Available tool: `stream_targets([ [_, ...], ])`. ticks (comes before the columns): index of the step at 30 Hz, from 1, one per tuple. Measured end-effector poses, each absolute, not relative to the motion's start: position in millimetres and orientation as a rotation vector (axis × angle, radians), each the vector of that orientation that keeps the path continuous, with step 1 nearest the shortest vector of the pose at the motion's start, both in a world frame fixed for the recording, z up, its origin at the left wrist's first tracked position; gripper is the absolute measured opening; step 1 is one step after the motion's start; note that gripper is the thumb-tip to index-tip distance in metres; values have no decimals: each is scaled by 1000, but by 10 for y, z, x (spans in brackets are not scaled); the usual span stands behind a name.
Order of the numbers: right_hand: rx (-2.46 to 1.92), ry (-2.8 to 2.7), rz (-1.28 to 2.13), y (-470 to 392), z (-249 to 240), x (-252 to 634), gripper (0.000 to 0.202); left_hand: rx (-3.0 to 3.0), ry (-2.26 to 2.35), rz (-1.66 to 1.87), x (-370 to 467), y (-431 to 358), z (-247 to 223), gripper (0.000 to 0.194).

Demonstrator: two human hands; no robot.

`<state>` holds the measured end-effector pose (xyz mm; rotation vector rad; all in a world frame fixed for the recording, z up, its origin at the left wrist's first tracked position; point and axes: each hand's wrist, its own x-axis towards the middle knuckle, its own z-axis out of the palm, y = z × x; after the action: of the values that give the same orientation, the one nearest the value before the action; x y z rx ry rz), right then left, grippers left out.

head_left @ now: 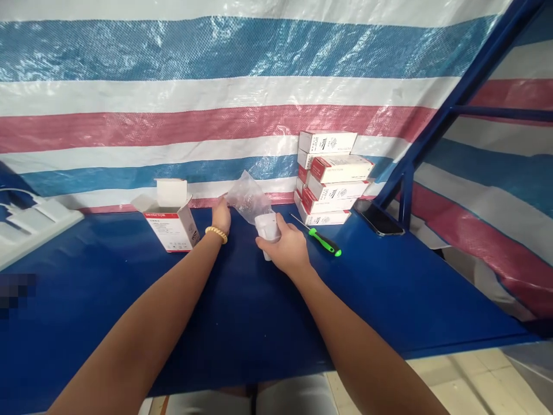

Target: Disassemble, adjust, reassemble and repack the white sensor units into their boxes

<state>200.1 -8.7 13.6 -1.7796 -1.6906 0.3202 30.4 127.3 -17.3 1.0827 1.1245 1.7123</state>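
In my right hand [288, 245] is a white plastic detector [268, 229], gripped between the thumb and fingers just above the table. My left hand [222, 217] pinches the edge of a clear plastic bag [249, 199], which stretches across to the detector's top. Whether the bag still covers part of the detector I cannot tell. Left of my left hand stands an upright white and red box [170, 231] with its top flaps raised. A screwdriver [324, 241] with a green and black handle lies right of my right hand.
Several white and red detector boxes [332, 190] are stacked at the back right. A dark phone [380, 218] lies beside them near the blue metal frame [406, 196]. A white power strip [38, 227] with plugs sits at the far left of the blue table [242, 323]. Striped sheeting hangs behind.
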Motion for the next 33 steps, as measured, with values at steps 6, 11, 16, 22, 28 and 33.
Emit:
stream_targets([
  [6,-1728,-1717,300,-143,106,1918,83,908,952,1335,494,576,-28,65],
  [11,-1655,-1705,307,-143,30,1865,83,962,962,1379,626,429,-20,53],
  [16,-1596,-1634,376,-97,-34,1848,91,991,904,1392,650,440,-48,64],
  [22,-1529,-1571,471,-84,-63,1851,115,1136,918,1360,635,388,-14,71],
  [28,-1467,-1560,392,-91,-71,1844,115,1293,837,1184,571,404,-45,71],
  [33,-1489,-1605,358,-87,-69,1853,96,1384,702,1296,521,466,-102,46],
])
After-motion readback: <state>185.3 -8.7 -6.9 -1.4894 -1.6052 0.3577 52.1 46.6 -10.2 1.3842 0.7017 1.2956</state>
